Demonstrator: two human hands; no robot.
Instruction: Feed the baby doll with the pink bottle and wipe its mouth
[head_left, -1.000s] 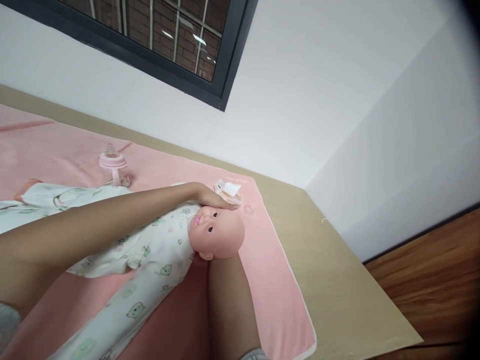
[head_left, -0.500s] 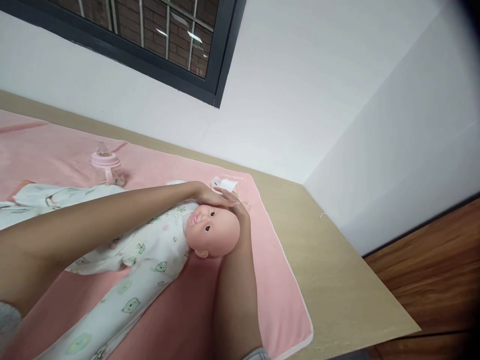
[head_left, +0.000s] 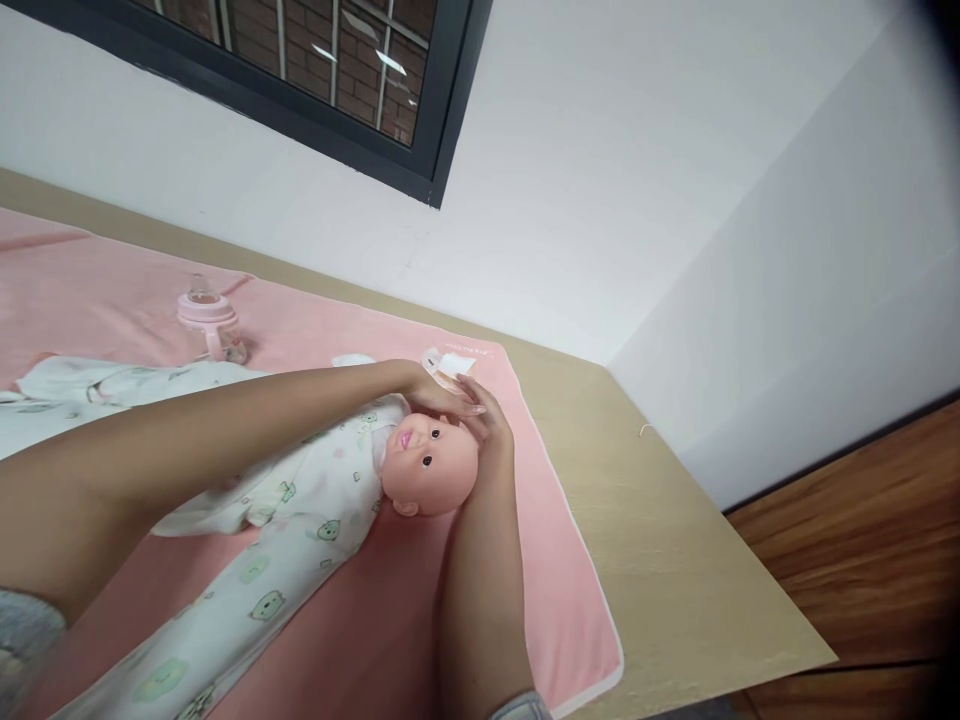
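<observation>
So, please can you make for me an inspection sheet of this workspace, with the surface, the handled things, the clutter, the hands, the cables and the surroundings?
Surface: pink cloth with creases, on a wooden table
Handled things: bald doll in printed clothes, lying on the cloth
Clutter: pink-topped bottle, upright; small white-and-clear item beyond the hands, kind unclear
Hands: left hand and right hand meet around the top of the doll's head; fingers unclenched
Cables: nothing seen for certain; thin white piece at the table edge, kind unclear
Surroundings: white wall, dark-framed window
</observation>
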